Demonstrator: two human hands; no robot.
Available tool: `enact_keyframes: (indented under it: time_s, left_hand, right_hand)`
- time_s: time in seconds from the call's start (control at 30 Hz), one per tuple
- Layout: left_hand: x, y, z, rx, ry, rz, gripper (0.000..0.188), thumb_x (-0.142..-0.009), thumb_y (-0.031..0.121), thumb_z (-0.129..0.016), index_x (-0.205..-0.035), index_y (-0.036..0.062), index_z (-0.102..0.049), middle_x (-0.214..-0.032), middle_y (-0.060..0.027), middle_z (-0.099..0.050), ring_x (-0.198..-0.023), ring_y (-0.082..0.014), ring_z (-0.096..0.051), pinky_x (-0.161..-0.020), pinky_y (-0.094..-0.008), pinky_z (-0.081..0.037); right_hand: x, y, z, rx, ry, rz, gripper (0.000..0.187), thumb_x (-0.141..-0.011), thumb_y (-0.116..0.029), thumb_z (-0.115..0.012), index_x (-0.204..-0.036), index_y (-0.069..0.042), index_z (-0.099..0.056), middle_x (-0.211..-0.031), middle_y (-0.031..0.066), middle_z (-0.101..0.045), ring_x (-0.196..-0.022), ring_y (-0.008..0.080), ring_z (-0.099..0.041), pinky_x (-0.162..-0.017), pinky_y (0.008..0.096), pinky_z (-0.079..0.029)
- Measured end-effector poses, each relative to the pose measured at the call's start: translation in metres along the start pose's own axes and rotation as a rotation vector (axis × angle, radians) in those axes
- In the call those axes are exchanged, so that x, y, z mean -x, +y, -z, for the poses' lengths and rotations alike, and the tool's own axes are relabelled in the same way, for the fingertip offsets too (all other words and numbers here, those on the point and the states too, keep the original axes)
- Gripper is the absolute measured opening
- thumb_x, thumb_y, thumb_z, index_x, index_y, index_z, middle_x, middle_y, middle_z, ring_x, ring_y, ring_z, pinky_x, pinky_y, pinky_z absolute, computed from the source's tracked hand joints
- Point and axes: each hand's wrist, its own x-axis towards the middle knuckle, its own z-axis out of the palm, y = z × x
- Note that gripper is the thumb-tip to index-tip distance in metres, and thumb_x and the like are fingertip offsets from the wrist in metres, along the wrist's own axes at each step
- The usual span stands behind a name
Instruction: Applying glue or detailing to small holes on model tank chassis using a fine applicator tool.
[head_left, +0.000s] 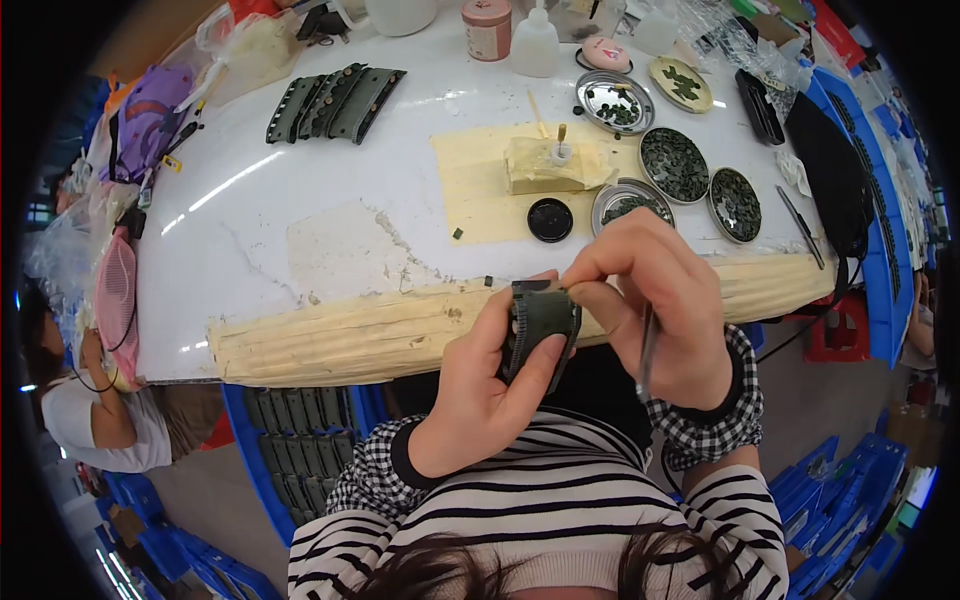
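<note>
My left hand (480,390) is closed around a dark green, curved plastic part (545,322) with ribbed edges, held above the padded table edge. Thumb and fingers of my right hand (665,305) pinch together at the part's upper right corner; whatever sits between these fingertips is too small to make out. A thin metal tool (648,350) is tucked in the same hand, pointing down. Close by on the table are a small dark piece (488,281), a round black lid (550,220) and a round tin (632,200) of small dark green pieces, partly hidden behind my right hand.
More tins (674,165) of small pieces stand at the right, beside a taped block (556,165). Several similar curved parts (335,103) lie at the far left. Below the table, a blue crate (255,450) holds rows of parts. Another person (110,420) sits at the left.
</note>
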Motion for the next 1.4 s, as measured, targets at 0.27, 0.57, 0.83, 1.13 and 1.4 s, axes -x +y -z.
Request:
enact_keyframes:
  time_s: [0.27, 0.57, 0.83, 1.13, 1.4]
  left_hand:
    - [0.003, -0.008, 0.004, -0.261, 0.024, -0.201, 0.033, -0.092, 0.000, -0.057, -0.122, -0.0081, -0.047, -0.089, -0.0115, -0.063, -0.076, -0.0159, -0.063, -0.068, -0.0252, -0.049]
    - [0.004, -0.006, 0.002, -0.452, 0.085, -0.326, 0.048, -0.083, -0.004, -0.062, -0.128, -0.0081, -0.047, -0.098, -0.0240, -0.064, -0.084, -0.0359, -0.068, -0.072, -0.0348, -0.053]
    - [0.001, -0.009, 0.002, -0.434, 0.127, -0.373, 0.050, -0.083, -0.003, -0.060, -0.131, -0.0042, -0.049, -0.089, -0.0158, -0.066, -0.070, -0.0221, -0.066, -0.064, -0.0270, -0.051]
    - [0.004, -0.012, 0.004, -0.511, 0.087, -0.380, 0.051, -0.082, -0.005, -0.061, -0.131, -0.0042, -0.049, -0.098, -0.0206, -0.067, -0.086, -0.0327, -0.070, -0.072, -0.0319, -0.053]
    - [0.003, -0.009, 0.010, -0.383, 0.045, -0.322, 0.036, -0.087, -0.001, -0.059, -0.123, -0.0054, -0.052, -0.096, -0.0156, -0.067, -0.077, -0.0200, -0.067, -0.069, -0.0267, -0.052]
  right_hand:
    - [0.001, -0.002, -0.025, 0.100, 0.045, 0.053, 0.017, -0.074, 0.005, -0.074, -0.088, 0.001, -0.065, -0.081, 0.0096, -0.059, -0.070, 0.0227, -0.059, -0.062, 0.0300, -0.048]
    - [0.003, 0.001, -0.028, 0.182, 0.079, 0.170, 0.020, -0.071, 0.001, -0.075, -0.088, -0.001, -0.064, -0.077, 0.0088, -0.057, -0.060, 0.0218, -0.059, -0.050, 0.0299, -0.047]
    - [0.013, -0.002, -0.028, 0.277, 0.061, 0.222, 0.026, -0.070, -0.001, -0.076, -0.095, -0.001, -0.069, -0.080, 0.0095, -0.063, -0.062, 0.0235, -0.061, -0.052, 0.0316, -0.048]
    - [0.013, 0.003, -0.024, 0.244, -0.006, 0.235, 0.026, -0.070, -0.006, -0.078, -0.094, -0.003, -0.070, -0.082, 0.0090, -0.064, -0.063, 0.0225, -0.062, -0.053, 0.0307, -0.048]
    - [0.009, -0.002, -0.018, 0.157, 0.009, 0.175, 0.028, -0.067, -0.004, -0.082, -0.092, -0.004, -0.071, -0.080, 0.0081, -0.063, -0.063, 0.0203, -0.062, -0.054, 0.0303, -0.049]
